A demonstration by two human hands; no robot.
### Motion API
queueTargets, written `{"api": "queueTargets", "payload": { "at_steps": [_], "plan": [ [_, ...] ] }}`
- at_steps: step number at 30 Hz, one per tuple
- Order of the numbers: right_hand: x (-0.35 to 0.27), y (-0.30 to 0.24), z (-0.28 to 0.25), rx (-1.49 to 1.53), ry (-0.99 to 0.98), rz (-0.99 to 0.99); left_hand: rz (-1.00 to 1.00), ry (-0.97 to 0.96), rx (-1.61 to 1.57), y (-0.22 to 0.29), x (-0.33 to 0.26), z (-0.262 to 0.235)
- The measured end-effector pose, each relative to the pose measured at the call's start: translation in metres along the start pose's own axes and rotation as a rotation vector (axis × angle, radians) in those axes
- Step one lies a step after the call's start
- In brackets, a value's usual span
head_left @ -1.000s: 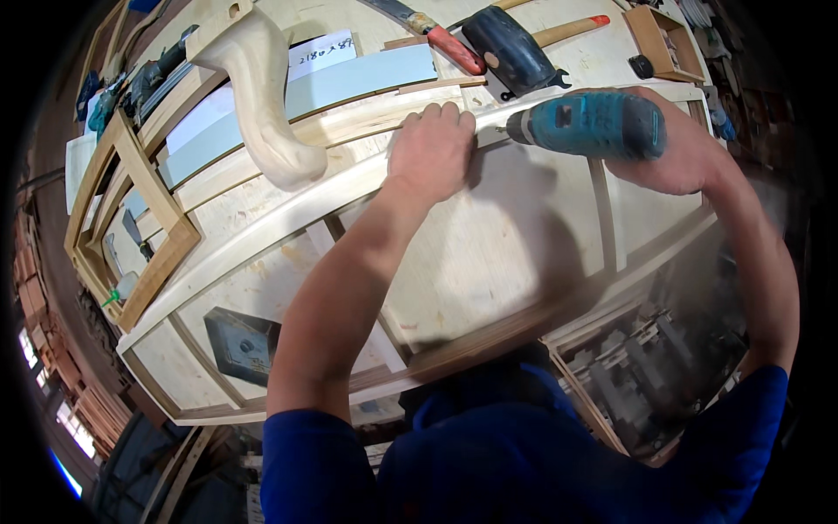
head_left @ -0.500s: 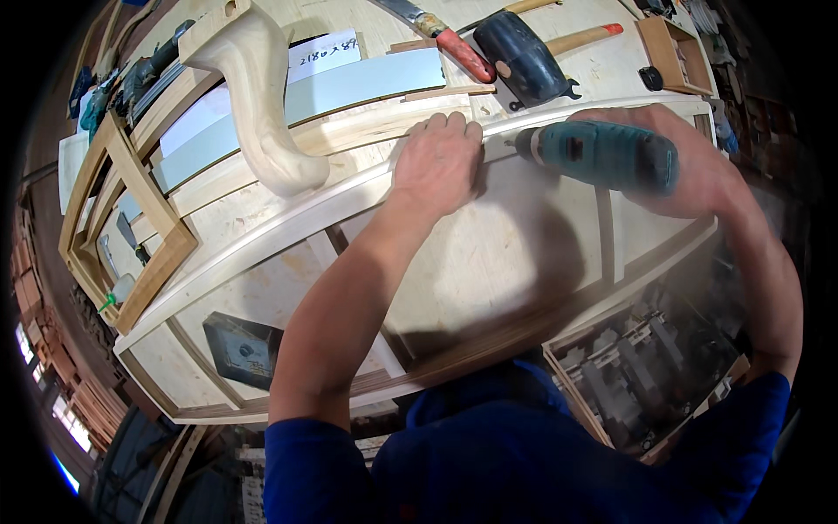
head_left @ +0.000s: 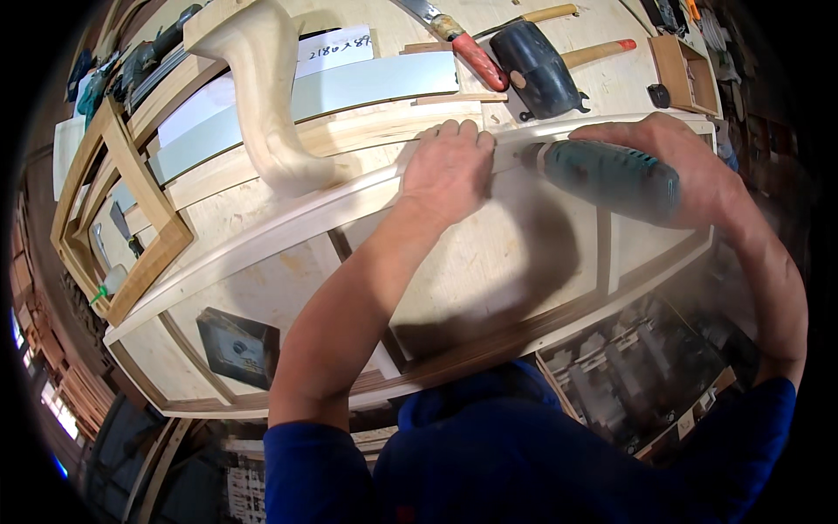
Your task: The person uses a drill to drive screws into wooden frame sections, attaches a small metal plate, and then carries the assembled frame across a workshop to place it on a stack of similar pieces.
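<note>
On the bench (head_left: 611, 83), the left hand (head_left: 449, 166) presses flat on the wooden frame (head_left: 332, 205) while right-hand fingers (head_left: 672, 144) wrap the drill (head_left: 611, 175), mid-drilling; fastening looks unfinished.

Plywood workbench (head_left: 611, 65) is carrying a panel frame (head_left: 489, 262) at centre, mallet (head_left: 537, 57) at 12 o'clock, carved leg (head_left: 271, 113) at 11 o'clock.

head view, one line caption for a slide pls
Left hand presses a wooden rail while right hand grips a teal power drill.
</note>
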State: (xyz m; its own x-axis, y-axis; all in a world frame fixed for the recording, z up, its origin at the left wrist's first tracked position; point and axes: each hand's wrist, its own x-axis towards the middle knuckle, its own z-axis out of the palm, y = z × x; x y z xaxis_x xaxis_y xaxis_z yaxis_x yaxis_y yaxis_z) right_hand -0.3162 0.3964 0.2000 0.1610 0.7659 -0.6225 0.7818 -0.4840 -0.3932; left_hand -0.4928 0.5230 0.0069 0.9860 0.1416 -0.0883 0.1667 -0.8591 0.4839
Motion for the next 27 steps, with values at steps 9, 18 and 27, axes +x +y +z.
{"api": "queueTargets", "payload": {
  "at_steps": [9,18,27],
  "plan": [
    [0.023,-0.034,-0.013,-0.281,-0.049,-0.104,-0.113,0.102,-0.156,-0.014,-0.01,0.001],
    [-0.02,-0.012,0.019,-0.104,0.124,-0.206,0.057,0.38,-0.112,-0.005,-0.096,-0.011],
    [-0.092,-0.014,0.107,0.391,0.157,0.134,-1.048,0.718,0.02,-0.103,-0.448,-0.032]
  ]
}}
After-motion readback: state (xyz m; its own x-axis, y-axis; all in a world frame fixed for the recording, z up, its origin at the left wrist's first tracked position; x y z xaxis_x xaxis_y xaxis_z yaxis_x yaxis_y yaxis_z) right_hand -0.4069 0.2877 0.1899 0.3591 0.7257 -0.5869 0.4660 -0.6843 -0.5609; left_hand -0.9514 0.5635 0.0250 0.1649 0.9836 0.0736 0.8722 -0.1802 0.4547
